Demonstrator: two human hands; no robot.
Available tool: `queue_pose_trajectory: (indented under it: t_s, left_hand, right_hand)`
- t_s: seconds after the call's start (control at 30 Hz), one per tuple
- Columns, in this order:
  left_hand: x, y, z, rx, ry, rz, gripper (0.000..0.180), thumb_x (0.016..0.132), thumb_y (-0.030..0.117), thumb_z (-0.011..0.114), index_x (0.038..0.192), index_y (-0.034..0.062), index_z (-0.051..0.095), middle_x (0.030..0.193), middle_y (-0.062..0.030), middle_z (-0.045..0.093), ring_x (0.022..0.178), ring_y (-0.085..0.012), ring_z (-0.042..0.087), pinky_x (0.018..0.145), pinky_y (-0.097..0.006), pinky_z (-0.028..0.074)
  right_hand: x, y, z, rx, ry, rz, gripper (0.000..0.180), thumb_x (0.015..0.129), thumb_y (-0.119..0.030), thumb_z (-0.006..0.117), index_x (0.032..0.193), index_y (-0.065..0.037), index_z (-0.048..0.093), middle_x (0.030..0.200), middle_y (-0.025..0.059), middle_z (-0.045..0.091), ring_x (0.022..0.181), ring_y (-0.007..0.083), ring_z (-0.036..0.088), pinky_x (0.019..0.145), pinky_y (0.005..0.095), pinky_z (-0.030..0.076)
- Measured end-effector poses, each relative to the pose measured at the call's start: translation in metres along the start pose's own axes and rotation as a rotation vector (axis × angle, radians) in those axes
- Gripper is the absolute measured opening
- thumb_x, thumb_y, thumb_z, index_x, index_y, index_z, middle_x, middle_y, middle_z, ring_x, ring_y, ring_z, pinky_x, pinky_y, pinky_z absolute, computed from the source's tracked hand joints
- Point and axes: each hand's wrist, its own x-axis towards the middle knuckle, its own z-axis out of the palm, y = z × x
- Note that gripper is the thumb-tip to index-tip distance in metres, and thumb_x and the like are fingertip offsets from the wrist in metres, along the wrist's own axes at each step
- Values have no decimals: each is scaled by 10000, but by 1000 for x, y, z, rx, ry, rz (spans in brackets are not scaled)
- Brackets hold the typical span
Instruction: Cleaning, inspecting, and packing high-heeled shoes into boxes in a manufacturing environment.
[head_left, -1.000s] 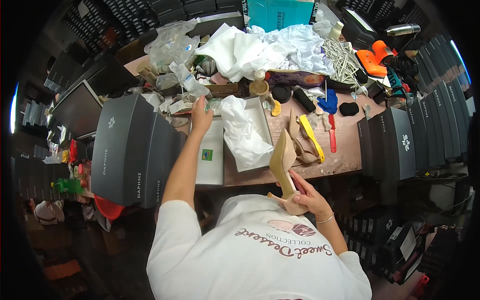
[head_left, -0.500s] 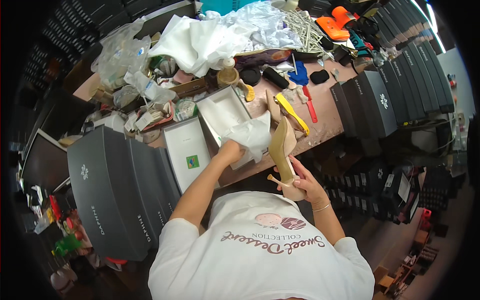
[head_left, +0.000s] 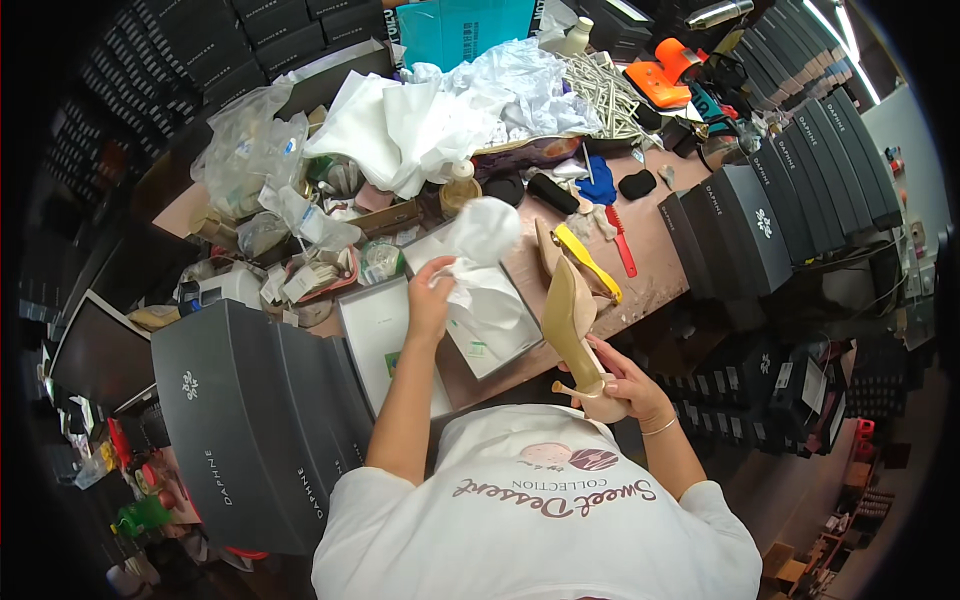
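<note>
Now | beige high-heeled shoe [head_left: 574,330]: pointed toe, slim heel | right hand [head_left: 622,378] grips heel

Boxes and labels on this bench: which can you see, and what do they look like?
Grey boxes: stacked at left, with white emblems.
Open box: white, before the person, small green label.
Dark boxes: row at right, white emblems.
Teal package: flat, far edge.

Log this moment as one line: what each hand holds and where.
left hand: lifts white tissue paper above open shoe box | right hand: grips beige high-heeled shoe by heel | workbench: cluttered
</note>
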Motion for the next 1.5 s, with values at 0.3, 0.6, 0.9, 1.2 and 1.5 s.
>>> queue_pose_trajectory:
  t_s: [0.3, 0.6, 0.9, 1.2, 1.5]
  left_hand:
    - [-19, 51, -60, 55, 580, 250, 225, 909, 162, 611, 1068, 3, 602, 956, -31, 621, 848, -93, 561, 772, -224, 458]
    - [-65, 98, -88, 372, 813, 597, 206, 927, 96, 560, 1082, -37, 580, 1007, -83, 615, 902, -152, 576, 812, -283, 479]
    - [-21, 69, -61, 1002, 201, 361, 362, 771, -55, 492, 1107, 1, 615, 1045, -160, 638, 1010, -319, 605, 893, -351, 455]
    - [0, 69, -46, -91, -48, -18, 521, 837, 236, 673, 1286, 43, 492, 1314, -121, 482, 1190, -284, 479, 970, -406, 404]
    - [40, 53, -19, -338, 323, -442, 446, 885, 213, 628, 1246, -15, 501, 1116, -104, 606, 974, -217, 606, 829, -329, 497]
  right_hand:
    - [72, -14, -6, -496, -273, 198, 839, 781, -269, 641, 1452, 10, 223, 1302, 181, 492, 1211, 245, 484, 1003, 318, 388]
    - [205, 34, -18, -1314, -98, -106, 845, 781, -397, 716, 1393, 25, 314, 1226, 260, 526, 1075, 383, 555, 937, 400, 436]
    - [374, -115, 2, -1724, 240, -686, 584, 706, 15, 597, 1264, -147, 540, 1410, 278, 328, 1073, 409, 525, 896, 419, 466]
    - [295, -78, 48, -1196, -262, -871, 267, 760, 8, 599, 1024, -30, 586, 1219, 160, 536, 1065, 341, 565, 880, 380, 477]
    - [357, -120, 11, -1104, 92, -553, 240, 823, -63, 594, 1054, -10, 634, 858, 115, 662, 739, 220, 656, 693, 313, 519]
